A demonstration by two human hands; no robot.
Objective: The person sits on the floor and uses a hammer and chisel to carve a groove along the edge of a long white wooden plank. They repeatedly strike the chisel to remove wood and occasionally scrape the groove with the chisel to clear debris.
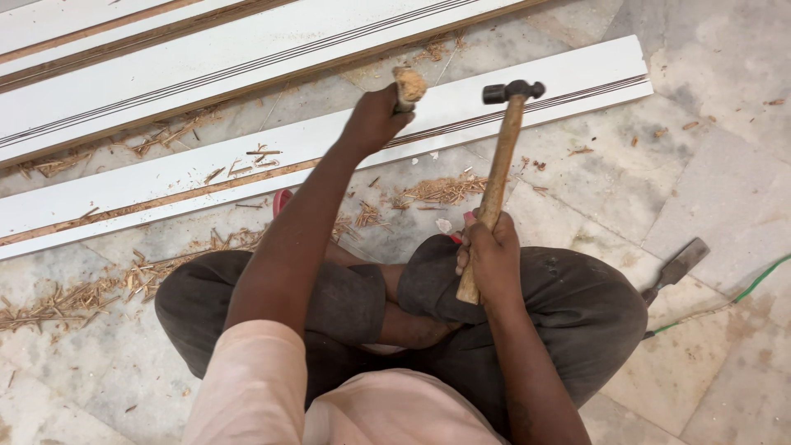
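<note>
Chisel (409,85), wooden-handled, is held upright on the white laminated board (527,91), gripped in the closed left hand (372,119). Wood shavings (441,190) are scattered over the marble floor (717,181) below. Hammer (498,165) is raised just right of the chisel, its wooden shaft clasped by the right hand (489,251). A flat tool (676,269) lies farther right.

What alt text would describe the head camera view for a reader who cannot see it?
A seated person's right hand raises a wooden-handled hammer while the left hand holds a chisel upright on a long white board. Wood shavings litter the marble floor.
</note>
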